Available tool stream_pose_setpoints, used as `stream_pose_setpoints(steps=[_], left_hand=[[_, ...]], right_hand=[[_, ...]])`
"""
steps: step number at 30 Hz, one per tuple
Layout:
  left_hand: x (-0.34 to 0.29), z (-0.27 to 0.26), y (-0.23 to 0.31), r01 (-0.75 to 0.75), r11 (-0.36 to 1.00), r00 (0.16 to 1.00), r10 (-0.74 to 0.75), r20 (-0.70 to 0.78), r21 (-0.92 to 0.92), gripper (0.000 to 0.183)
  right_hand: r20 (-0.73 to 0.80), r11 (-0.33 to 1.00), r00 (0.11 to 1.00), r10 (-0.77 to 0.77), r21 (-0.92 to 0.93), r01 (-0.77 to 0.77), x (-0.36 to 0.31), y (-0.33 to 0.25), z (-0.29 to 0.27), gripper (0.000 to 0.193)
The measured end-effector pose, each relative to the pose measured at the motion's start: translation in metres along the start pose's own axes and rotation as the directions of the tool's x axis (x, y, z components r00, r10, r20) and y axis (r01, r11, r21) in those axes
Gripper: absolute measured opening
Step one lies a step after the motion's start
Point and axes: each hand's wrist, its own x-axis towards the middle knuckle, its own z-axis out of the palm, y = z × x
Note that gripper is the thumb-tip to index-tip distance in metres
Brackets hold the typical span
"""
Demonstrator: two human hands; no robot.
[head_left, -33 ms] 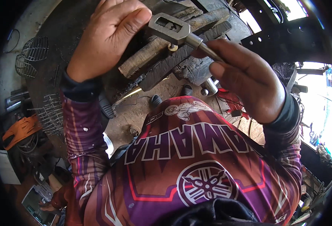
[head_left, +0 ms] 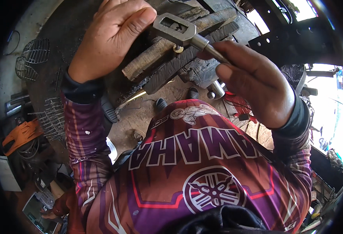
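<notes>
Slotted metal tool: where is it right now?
Head view, upper middle: the slotted metal tool crosses in front of a brown bar, between the left hand and the right hand, which grips its right end.

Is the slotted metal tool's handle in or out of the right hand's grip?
In: the handle runs into the right hand, between thumb and fingers.

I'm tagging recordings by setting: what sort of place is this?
Probably a metalworking workshop: the right hand grips a steel tool, what looks like a vise shows beneath it, and a grid of metal rods lies at the left.
</notes>
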Motion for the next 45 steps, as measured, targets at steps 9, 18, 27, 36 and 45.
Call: stream_pose_setpoints(steps=[9, 18, 27, 36, 45], left_hand=[[-0.006, 0.008, 0.040, 0.144, 0.957, 0.970, -0.087, -0.227, 0.252, 0.042], [0.003, 0.031, 0.019, -0.071, 0.992, 0.985, 0.086, -0.146, 0.105, 0.036], [0.011, 0.026, 0.003, -0.212, 0.976, 0.977, 0.211, -0.030, -0.051, 0.045], [-0.021, 0.037, 0.119, -0.144, 0.978, 0.945, 0.181, -0.272, 0.151, 0.056], [-0.026, 0.084, 0.138, -0.031, 0.959, 0.901, 0.149, -0.407, 0.282, 0.027]], right_hand=[[0.013, 0.998, 1.000, 0.001, 0.069, -0.002, 0.006, 0.001, -0.033, 0.039], [0.133, 0.993, 0.990, -0.034, -0.111, 0.049, 0.004, -0.009, -0.022, 0.034], [0.127, 0.991, 0.989, -0.074, -0.101, 0.087, 0.006, -0.001, -0.010, 0.035], [0.112, 0.360, 0.669, -0.735, -0.772, 0.524, 0.118, 0.013, -0.045, 0.049], [0.455, -0.119, 0.313, -0.834, -0.701, 0.703, 0.165, 0.013, -0.040, 0.032]])
